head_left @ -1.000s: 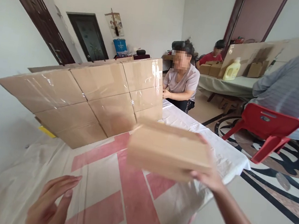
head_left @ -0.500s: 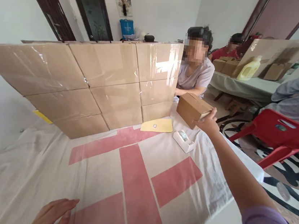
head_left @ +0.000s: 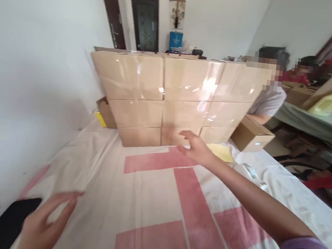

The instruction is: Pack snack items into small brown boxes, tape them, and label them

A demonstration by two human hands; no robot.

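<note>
- Half a second ago the right hand [head_left: 197,148] held the small box [head_left: 252,134]; now that box sits on the tabletop [head_left: 108,198], just beside the stack of boxes [head_left: 175,97].
- It lies right of that hand, long side mostly left to right.
- Right grip: loose, empty, nearer. Left hand [head_left: 41,226]: loose, empty, by the black phone [head_left: 5,224].
- Every box is closed, so nothing inside shows.

Small box [head_left: 252,134] now out of the right hand [head_left: 196,148], down beside the carton stack [head_left: 172,97]; hand empty, fingers spread.
</note>
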